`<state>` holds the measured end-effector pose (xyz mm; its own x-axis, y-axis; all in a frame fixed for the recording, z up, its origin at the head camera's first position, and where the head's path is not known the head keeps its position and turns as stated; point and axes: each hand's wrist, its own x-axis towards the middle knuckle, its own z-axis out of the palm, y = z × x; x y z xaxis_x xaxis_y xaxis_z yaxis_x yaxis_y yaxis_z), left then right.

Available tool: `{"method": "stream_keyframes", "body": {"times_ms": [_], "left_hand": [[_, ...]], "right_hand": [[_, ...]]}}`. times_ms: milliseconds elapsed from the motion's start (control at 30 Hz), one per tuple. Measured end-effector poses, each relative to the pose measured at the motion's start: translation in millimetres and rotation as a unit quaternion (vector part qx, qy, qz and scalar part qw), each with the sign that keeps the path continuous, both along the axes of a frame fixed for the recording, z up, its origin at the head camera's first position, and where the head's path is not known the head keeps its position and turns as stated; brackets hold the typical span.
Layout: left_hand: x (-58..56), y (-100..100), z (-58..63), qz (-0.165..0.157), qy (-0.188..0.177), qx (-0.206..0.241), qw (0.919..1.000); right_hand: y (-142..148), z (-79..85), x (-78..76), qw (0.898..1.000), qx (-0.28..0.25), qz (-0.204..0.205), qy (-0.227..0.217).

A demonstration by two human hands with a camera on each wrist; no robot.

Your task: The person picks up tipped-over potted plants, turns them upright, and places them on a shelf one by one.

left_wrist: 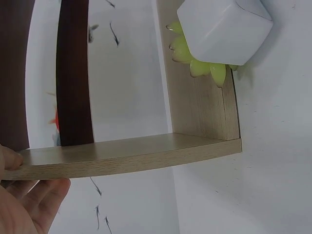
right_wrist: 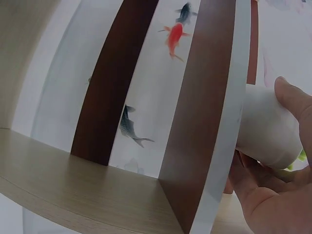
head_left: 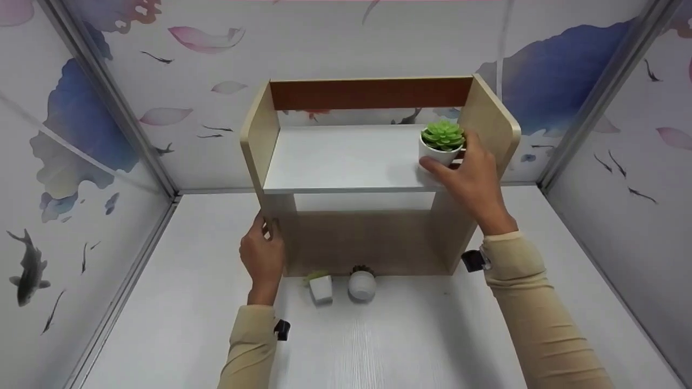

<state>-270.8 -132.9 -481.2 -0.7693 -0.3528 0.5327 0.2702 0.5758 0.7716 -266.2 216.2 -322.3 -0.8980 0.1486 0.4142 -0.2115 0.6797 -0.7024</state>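
Note:
A small wooden shelf unit [head_left: 357, 243] with a white upper board [head_left: 340, 156] stands on the white surface. On the right of that upper board, my right hand [head_left: 476, 178] grips a white round pot holding a green succulent [head_left: 443, 135]. The right wrist view shows the white pot [right_wrist: 268, 126] at the board's edge, between thumb and fingers. My left hand [head_left: 262, 251] holds the front edge of the left side panel [left_wrist: 122, 158], thumb on one face and fingers on the other.
Two more potted plants stand in front of the unit's base: a white angular pot [head_left: 322, 289] with yellow-green leaves and a round white pot [head_left: 362, 285] with a dark plant. Printed walls [head_left: 346, 38] enclose the back and both sides.

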Motion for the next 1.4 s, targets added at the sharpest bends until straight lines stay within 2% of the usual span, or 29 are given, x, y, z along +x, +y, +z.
{"method": "stream_keyframes", "body": {"times_ms": [400,767,1067,1400], "left_hand": [[0.3,0.6,-1.4,0.004,-0.004,-0.002,1.0],[-0.3,0.6,-1.5,0.003,-0.002,0.002,1.0],[0.7,0.6,-0.6,0.004,-0.005,-0.002,1.0],[1.1,1.3,-0.8,0.004,0.003,-0.005,1.0]], "right_hand": [[-1.5,-5.0,-1.0,0.999,-0.009,-0.008,-0.052],[-3.1,-2.4,-0.5,0.996,-0.022,-0.005,-0.092],[-2.2,7.7,8.2,0.998,-0.02,0.006,-0.051],[-11.3,40.0,29.2,1.0,-0.014,-0.002,0.004]]}}
